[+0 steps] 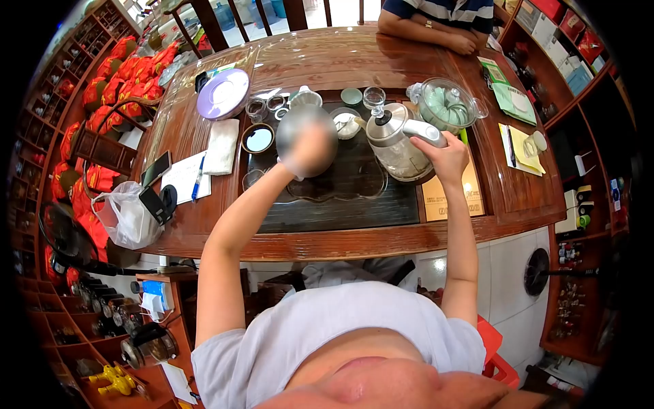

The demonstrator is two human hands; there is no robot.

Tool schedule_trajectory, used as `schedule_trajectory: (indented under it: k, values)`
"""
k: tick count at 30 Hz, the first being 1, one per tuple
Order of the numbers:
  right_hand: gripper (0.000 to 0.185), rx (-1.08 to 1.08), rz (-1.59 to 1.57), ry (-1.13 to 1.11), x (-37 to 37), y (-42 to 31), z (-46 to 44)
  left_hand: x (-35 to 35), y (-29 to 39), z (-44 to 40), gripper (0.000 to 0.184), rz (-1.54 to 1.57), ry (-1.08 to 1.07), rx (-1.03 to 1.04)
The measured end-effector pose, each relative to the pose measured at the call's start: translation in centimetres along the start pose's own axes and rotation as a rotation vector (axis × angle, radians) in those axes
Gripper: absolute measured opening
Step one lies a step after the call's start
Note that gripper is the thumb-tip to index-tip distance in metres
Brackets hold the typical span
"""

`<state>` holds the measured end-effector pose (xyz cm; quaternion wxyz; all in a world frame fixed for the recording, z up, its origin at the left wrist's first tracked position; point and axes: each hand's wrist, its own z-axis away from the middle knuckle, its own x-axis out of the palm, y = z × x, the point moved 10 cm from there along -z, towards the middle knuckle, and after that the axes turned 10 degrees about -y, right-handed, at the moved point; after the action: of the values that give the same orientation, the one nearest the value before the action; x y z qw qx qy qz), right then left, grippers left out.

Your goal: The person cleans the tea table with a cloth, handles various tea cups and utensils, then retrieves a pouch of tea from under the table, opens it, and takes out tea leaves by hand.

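Head view, and the right hand (448,153) has its fingers clamped on the handle of the glass kettle (400,158), over the tea tray's (361,217) right side! Left hand (313,144), over the tray's left half, is blurred; can't tell its fingers. Best play: firm wrist, kettle level, spout clear of the white bowl (346,127) toward the tray's far edge.

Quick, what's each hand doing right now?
Left hand: blurred, so open or closed can't be told.
Right hand: closed, holding the kettle.

Stocked shelves (68,58), red-covered jars (138,70) and a table (306,58) with a glass kettle (397,151) suggest a tea shop.
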<state>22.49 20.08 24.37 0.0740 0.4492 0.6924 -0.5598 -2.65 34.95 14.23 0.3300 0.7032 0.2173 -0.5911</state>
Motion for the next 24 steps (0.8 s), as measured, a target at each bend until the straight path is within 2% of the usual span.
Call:
schedule_trajectory:
  k: [5,6,7,9,11,13,17,23,24]
  values:
    - [0.046,-0.005,0.026,0.042,-0.4,0.5,0.3,0.2,0.4,1.8,0.019,-0.097,0.285,0.251]
    - [0.046,-0.001,0.027,0.042,-0.5,0.6,0.4,-0.8,2.0,2.9,0.017,-0.193,0.368,0.416]
    - [0.046,0.006,0.015,0.043,-0.6,0.7,0.6,-0.8,0.8,2.4,0.016,0.027,0.249,0.344]
    - [0.046,0.019,0.002,0.041,-0.7,0.7,0.8,1.3,-2.8,1.9,0.012,0.809,-0.09,-0.025]
    - [0.046,0.003,0.029,0.058,-1.1,0.5,0.8,1.9,-2.4,3.3,0.011,1.443,-0.212,-0.24]
    - [0.046,-0.007,0.055,0.059,-1.3,0.2,0.8,2.4,-1.2,4.3,0.011,1.813,-0.267,-0.355]
    - [0.044,-0.026,0.029,0.043,-1.5,-1.0,0.5,3.6,-2.3,5.0,0.016,1.891,-0.17,-0.477]
    - [0.044,-0.05,0.012,0.026,-0.7,-1.3,0.3,4.5,-3.1,4.9,0.019,1.948,-0.185,-0.389]
    - [0.044,-0.048,0.012,0.027,-0.6,-1.0,0.3,3.9,-2.1,5.5,0.019,1.861,-0.299,-0.427]
